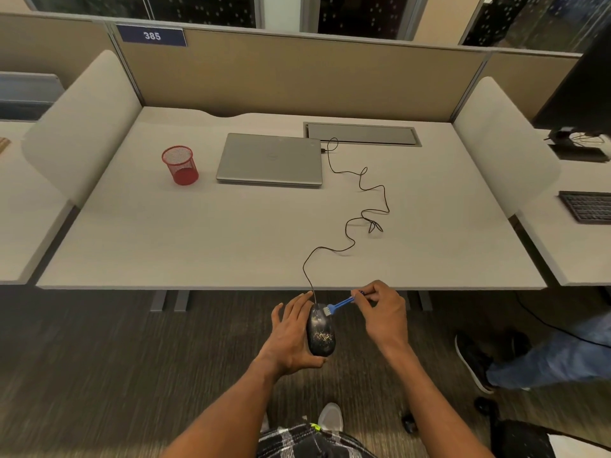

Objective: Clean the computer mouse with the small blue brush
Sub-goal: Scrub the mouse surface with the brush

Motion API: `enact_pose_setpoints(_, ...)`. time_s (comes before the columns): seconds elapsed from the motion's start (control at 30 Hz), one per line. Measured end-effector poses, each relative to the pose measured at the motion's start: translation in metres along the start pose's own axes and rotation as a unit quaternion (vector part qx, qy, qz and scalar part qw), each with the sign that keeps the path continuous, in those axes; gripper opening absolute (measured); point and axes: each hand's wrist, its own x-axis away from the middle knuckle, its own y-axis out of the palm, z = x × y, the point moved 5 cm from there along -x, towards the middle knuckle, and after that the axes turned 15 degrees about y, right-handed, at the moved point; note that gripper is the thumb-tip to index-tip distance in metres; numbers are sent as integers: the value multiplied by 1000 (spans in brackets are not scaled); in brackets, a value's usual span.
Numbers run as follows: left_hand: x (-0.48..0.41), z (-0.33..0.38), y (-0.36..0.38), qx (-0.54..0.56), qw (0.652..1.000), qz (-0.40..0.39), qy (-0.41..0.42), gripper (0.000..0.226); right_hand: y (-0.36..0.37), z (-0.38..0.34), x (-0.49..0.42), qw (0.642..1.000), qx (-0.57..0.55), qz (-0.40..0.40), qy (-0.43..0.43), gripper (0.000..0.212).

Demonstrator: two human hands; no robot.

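Off the desk's near edge, a black, gold-flecked corded mouse is cradled in the left hand while a blue brush, pinched by the right hand, touches its front.

Grey desk, tan partition, dark striped carpet, dark windows.

Your forearms are bare and sleeveless; you wear a black-and-white plaid garment and a pale grey shoe.
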Motion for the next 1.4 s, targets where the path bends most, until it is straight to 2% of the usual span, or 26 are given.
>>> enact_pose_setpoints(0.13, 0, 1, 0, -2, 1000, -3, -1, 132, -2, 0, 1, 999, 37, 31, -18, 11)
enact_pose_setpoints(0.27, 1, 0, 1, -1, 1000, -3, -3, 132, 2, -7, 2, 999, 32, -4, -27, 11)
enact_pose_setpoints(0.4, 1, 2, 1, 0, 1000, -4, 0, 131, 3, -14, 8, 991, 97, 29, -85, 13)
enact_pose_setpoints(0.47, 1, 4, 1, -5, 1000, -4, 5, 130, 5, -17, 10, 991, 91, 20, -98, 13)
enact_pose_setpoints(0.53, 1, 5, 0, -10, 1000, 0, 11, 128, 9, -21, 13, 993, 74, 3, -89, 13)
enact_pose_setpoints(0.7, 1, 9, -2, -8, 1000, 6, 19, 127, 11, -25, 14, 992, 87, 38, -83, 11)
enact_pose_setpoints(0.83, 2, 8, -2, -8, 1000, 4, 16, 126, 15, -25, 14, 996, 67, 2, -63, 11)
enact_pose_setpoints(0.93, 2, 8, -3, -6, 1000, 0, 15, 127, 13, -25, 16, 993, 87, 34, -66, 11)
enact_pose_setpoints(1.07, 3, 6, -2, -10, 1000, -4, 11, 127, 19, -19, 13, 999, 29, -16, -17, 12)
enact_pose_setpoints(1.13, 2, 5, -2, -9, 1000, -6, 6, 126, 21, -16, 13, 1000, 24, -13, -1, 12)
enact_pose_setpoints(1.27, 2, 6, -3, -5, 1000, -8, 4, 128, 15, -15, 15, 999, 25, 43, -12, 9)
enact_pose_setpoints(1.4, 2, 6, -2, -5, 1000, -3, 5, 128, 20, -15, 15, 999, 34, 5, -31, 11)
